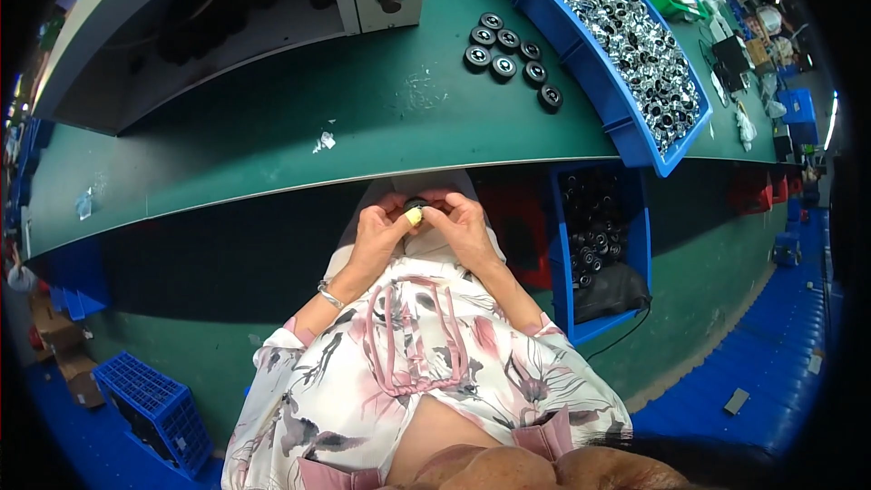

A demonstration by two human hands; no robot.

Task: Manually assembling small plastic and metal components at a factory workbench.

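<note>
Above my lap, just below the table's front edge, both hands meet around a small round black part (415, 203). My left hand (382, 234) grips it from the left, with a yellow covering on the thumb tip. From the right, the fingers of my right hand (460, 229) close on the same part. Most of the part is hidden by my fingers, so its exact kind does not show. On the green table (363, 118) ahead lie several black wheel-like discs (504, 68) with shiny centres.
A long blue bin (626, 113) full of shiny metallic pieces (626, 27) stands at the table's right. Below the table, another blue bin (558, 245) holds black round parts (594, 245). A grey machine housing (386, 0) with a lit green button occupies the back left. A blue crate (150, 408) sits lower left.
</note>
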